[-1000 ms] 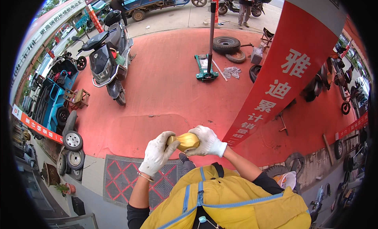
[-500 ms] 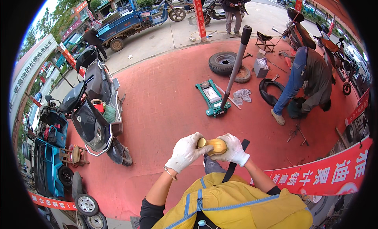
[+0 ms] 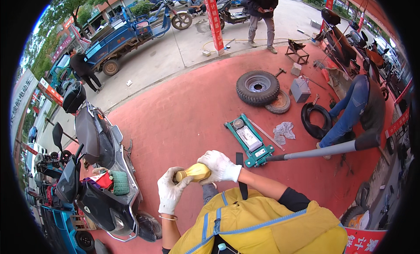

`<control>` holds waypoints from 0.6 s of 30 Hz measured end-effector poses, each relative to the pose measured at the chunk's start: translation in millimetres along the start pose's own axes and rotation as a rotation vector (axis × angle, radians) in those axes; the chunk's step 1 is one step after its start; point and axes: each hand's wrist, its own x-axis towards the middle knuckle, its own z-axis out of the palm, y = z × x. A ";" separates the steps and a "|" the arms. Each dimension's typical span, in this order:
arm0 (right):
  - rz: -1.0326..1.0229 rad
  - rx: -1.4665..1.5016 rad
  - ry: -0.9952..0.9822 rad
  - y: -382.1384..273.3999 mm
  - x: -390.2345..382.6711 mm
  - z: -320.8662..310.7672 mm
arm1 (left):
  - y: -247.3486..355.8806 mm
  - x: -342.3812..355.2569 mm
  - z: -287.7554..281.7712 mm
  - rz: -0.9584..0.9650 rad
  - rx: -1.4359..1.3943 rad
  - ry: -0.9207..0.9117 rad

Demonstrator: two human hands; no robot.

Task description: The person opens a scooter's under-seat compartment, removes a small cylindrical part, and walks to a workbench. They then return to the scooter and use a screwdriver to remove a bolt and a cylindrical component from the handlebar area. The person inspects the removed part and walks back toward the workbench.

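Observation:
A gold-yellow bottle (image 3: 195,171) with a rounded cap lies sideways between my two hands, above the red floor. My left hand (image 3: 170,188), in a soiled white glove, closes its fingers and thumb around the cap end. My right hand (image 3: 221,166), gloved the same way, wraps the other end of the body and partly hides it. Just beyond my right hand stands a green floor jack (image 3: 248,140), whose long grey handle (image 3: 323,150) reaches across to the right.
A black scooter (image 3: 109,188) stands at the left. Beyond the jack are a wheel with a tyre (image 3: 257,87), a smaller wheel (image 3: 279,102), a grey box (image 3: 300,88), a white rag (image 3: 283,130) and a black tyre (image 3: 316,120). A co-worker (image 3: 354,109) bends at the right.
The view has shifted, and the jack, wheels and scooter appear nearer. The jack handle now points right instead of away. Both hands still hold the bottle, further left in the picture.

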 end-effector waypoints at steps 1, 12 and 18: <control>0.064 -0.042 -0.013 16.7 20.0 8.1 | -11.8 28.1 -4.7 0.002 0.009 0.034; 0.528 0.029 0.350 193.0 186.3 -9.6 | -12.7 373.7 -12.1 0.475 0.057 -0.490; 0.617 0.076 0.404 304.5 261.2 -21.0 | -27.9 519.1 27.9 0.505 0.022 -0.483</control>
